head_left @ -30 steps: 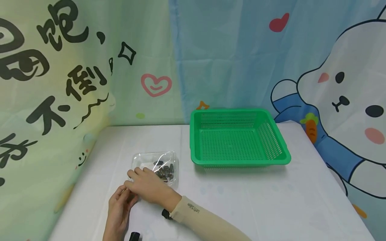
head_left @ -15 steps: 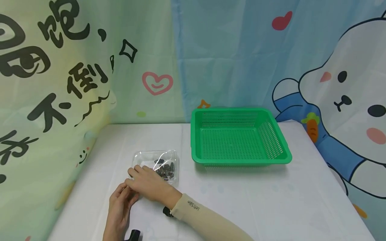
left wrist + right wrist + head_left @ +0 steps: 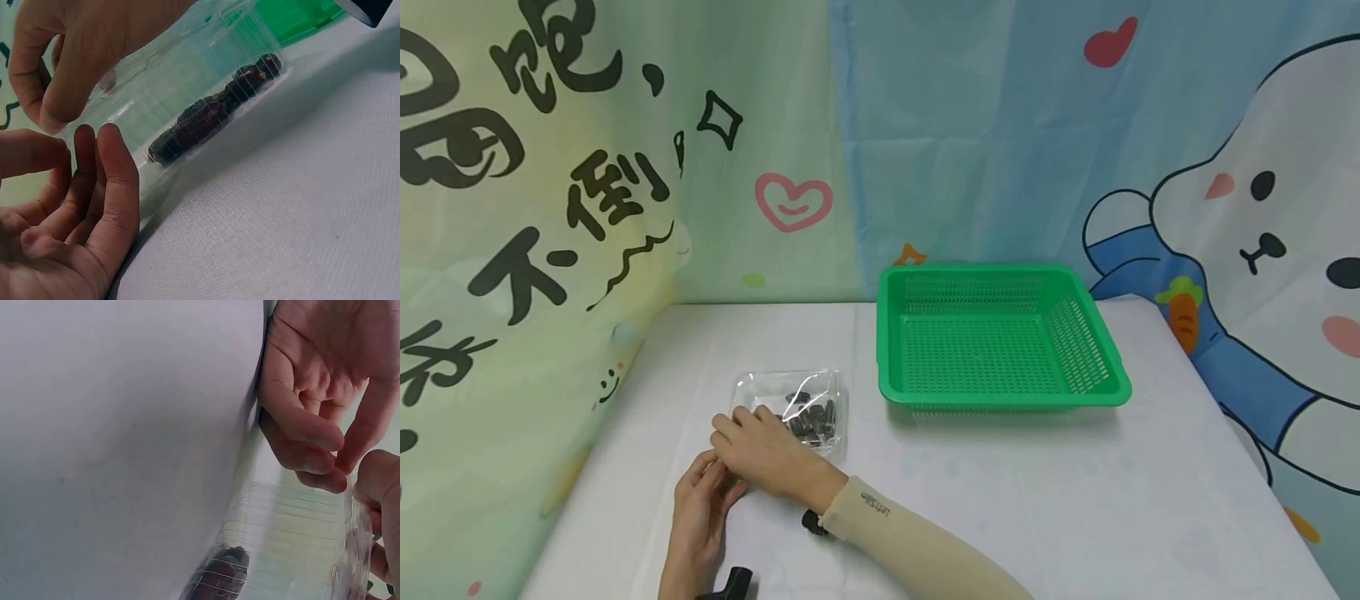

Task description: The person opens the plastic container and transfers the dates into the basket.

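Note:
A clear plastic box (image 3: 758, 385) with a lid lies on the white table at left. Dark brown glossy pieces (image 3: 203, 119) are inside it, mostly toward its right side. My right hand (image 3: 767, 454) reaches across from the right and pinches the box's near-left rim, fingers curled over the edge. Just below, my left hand (image 3: 698, 508) has its thumb and a finger meeting at the same corner. Its other fingers are bent loosely beside the box wall, as the left wrist view shows. In the right wrist view both hands' fingertips come together at the clear rim.
A green plastic basket (image 3: 1000, 400) stands at the back of the white-covered table (image 3: 1075, 500). Black wrist cameras show at the right wrist (image 3: 814, 522) and near the left wrist (image 3: 736, 583). A printed curtain (image 3: 760, 100) hangs behind and along the sides.
The head view has tilted slightly, so the scene sits a little higher. My right hand has shifted slightly left along the rim; my left hand stays at the same corner.

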Demonstrator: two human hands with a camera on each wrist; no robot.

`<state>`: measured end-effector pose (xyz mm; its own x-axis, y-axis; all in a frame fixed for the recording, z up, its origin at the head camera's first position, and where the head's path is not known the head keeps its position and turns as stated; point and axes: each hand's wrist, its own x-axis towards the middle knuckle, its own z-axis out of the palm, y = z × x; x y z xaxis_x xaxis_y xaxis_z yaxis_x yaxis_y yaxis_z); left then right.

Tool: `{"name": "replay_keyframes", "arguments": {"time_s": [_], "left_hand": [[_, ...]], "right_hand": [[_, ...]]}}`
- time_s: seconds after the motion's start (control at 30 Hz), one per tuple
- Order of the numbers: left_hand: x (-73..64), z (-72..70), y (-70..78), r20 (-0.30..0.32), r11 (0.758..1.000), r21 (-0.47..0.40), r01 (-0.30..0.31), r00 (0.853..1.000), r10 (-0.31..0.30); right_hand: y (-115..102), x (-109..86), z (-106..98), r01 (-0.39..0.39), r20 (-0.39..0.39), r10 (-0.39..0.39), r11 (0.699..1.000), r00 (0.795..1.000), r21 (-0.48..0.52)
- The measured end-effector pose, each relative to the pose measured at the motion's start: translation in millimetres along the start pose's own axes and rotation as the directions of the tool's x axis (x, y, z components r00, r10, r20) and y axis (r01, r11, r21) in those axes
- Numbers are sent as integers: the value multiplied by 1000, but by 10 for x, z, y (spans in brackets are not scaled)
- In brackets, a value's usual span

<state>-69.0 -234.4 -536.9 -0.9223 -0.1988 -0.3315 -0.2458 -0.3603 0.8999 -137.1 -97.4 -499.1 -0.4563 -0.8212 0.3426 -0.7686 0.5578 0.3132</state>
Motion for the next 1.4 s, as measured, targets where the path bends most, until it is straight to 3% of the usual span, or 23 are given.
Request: {"name": "replay_keyframes", "arguments": {"time_s": [1.03, 1.4], "left_hand": [[33, -13, -11, -24, 999, 34, 6, 1000, -5], [24, -6, 3, -18, 1000, 31, 3, 1000, -2]], "right_hand": [[-30, 11, 109, -4, -38, 3, 999, 999, -43], [29, 53, 62, 0, -88, -3, 999, 996, -39]]}}
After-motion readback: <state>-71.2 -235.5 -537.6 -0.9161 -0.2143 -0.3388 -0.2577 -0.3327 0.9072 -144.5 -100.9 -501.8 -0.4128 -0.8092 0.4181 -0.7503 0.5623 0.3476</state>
